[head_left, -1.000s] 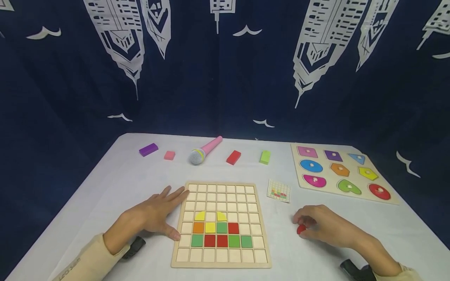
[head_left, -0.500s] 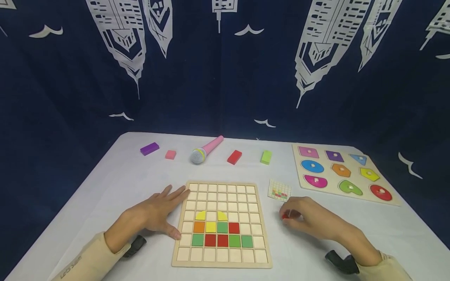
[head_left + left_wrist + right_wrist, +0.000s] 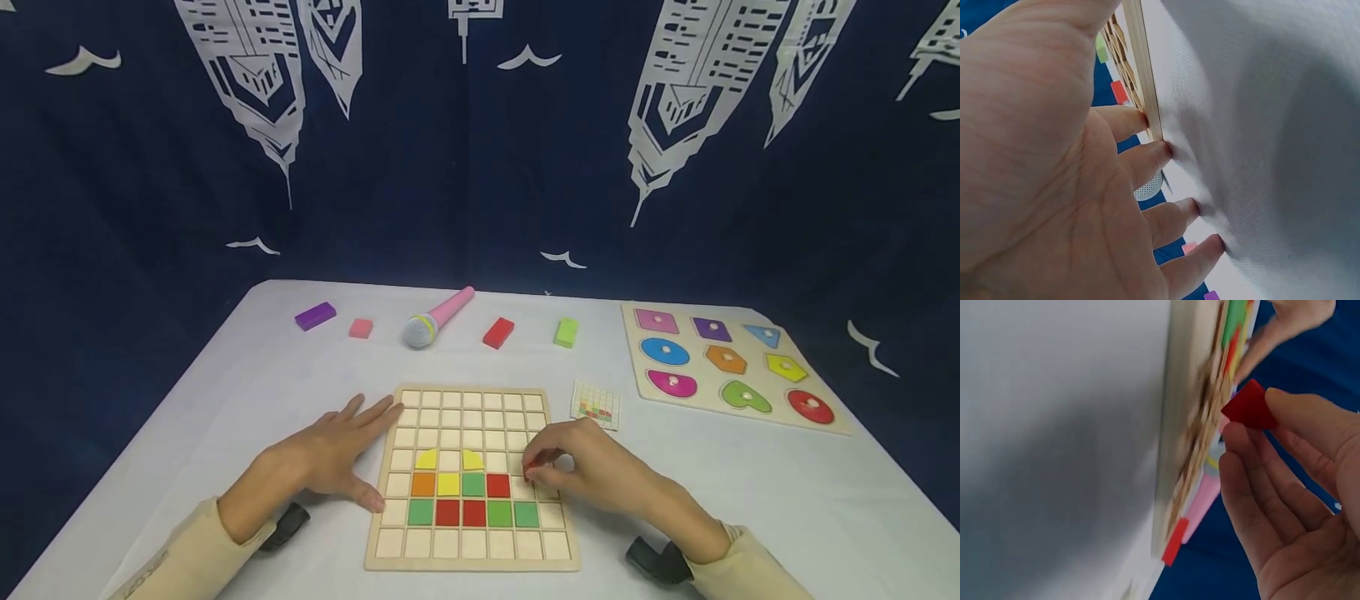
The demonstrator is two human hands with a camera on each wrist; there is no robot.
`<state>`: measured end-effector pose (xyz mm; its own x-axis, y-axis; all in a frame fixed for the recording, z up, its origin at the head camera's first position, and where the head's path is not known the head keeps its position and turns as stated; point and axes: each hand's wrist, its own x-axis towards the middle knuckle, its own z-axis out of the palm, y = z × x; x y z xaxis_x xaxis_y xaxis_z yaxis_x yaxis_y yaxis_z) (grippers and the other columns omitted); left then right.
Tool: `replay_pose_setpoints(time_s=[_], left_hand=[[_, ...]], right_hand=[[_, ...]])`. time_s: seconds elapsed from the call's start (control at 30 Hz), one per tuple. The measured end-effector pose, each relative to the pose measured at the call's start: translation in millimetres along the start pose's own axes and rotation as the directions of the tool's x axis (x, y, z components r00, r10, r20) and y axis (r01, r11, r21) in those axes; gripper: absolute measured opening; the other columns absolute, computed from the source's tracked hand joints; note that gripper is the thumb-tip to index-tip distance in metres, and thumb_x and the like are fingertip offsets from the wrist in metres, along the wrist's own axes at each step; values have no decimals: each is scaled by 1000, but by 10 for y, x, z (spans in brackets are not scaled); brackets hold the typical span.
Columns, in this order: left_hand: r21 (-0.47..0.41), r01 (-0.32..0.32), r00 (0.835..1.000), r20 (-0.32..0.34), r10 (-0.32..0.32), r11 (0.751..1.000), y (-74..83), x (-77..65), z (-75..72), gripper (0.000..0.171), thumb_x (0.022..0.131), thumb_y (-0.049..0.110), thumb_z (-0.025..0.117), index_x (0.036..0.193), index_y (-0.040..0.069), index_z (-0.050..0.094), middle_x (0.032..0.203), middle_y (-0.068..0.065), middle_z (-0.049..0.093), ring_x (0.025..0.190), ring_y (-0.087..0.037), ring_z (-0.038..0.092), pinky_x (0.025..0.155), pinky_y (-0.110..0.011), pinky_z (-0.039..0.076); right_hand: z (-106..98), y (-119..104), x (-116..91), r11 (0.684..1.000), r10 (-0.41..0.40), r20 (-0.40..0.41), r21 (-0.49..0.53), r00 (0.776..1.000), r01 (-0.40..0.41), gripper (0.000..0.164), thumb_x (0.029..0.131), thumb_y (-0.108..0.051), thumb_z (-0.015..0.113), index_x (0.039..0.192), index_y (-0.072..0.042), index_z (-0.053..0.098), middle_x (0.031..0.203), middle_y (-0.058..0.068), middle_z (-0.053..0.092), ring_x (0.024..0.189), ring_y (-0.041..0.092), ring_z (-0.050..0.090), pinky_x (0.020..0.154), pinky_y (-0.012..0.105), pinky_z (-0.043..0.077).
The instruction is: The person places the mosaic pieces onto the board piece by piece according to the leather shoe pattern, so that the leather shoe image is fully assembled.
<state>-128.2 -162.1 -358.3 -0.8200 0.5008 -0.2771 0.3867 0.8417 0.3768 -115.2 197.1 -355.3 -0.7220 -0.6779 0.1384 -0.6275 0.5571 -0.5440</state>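
Observation:
A wooden grid board point(image 3: 390, 551) lies on the white table, with red, green, orange and yellow tiles set in some of its squares. My left hand point(image 3: 326, 458) rests with spread fingers against the board's left edge; in the left wrist view its fingertips point(image 3: 1161, 150) touch the board's side and the cloth. Over the board's right side, my right hand point(image 3: 592, 467) pinches a red tile point(image 3: 1250, 407) between thumb and fingers. In the head view that tile is mostly hidden by the fingers, close to the squares right of the red tile point(image 3: 498, 486) in the board.
A small pattern card point(image 3: 597, 403) lies right of the board. Farther right is a shape puzzle point(image 3: 705, 400) with knobbed pieces. Along the back are a purple block point(image 3: 315, 316), pink block point(image 3: 361, 328), toy microphone point(image 3: 438, 318), red block point(image 3: 498, 333) and light green block point(image 3: 566, 332).
My right hand has moved left from the table beside the board to over its right side, carrying the red tile. The left hand has stayed at the board's edge.

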Motion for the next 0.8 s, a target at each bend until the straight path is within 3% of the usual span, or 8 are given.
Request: replay_pose_setpoints(time_s=[0.17,0.43,0.8], left_hand=[[-3,-7,1000,-3,7,1000,19,-4,3,126,61,58,86,161,15,22,169,-9,15,152,-49,8,120,-66,17],[-6,-3,1000,8,3,1000,49,-41,9,126,62,58,86,161,14,21,169,-9,15,152,-48,8,121,-65,16],[5,-3,1000,-3,3,1000,53,-18,-28,126,61,56,88,161,16,21,169,-7,15,153,-47,8,120,-65,18]], right_hand=[[80,-52,-4,1000,15,9,16,1000,-15,10,87,-11,77,94,-18,74,87,-16,70,81,-2,60,74,23,56],[177,-160,-99,997,65,23,49,998,-66,10,87,-7,76,93,-15,73,91,-10,72,82,0,62,76,21,58],[135,-228,-74,995,58,25,-83,998,-56,12,86,-5,75,88,-17,75,87,-12,71,82,-1,59,76,19,57]])
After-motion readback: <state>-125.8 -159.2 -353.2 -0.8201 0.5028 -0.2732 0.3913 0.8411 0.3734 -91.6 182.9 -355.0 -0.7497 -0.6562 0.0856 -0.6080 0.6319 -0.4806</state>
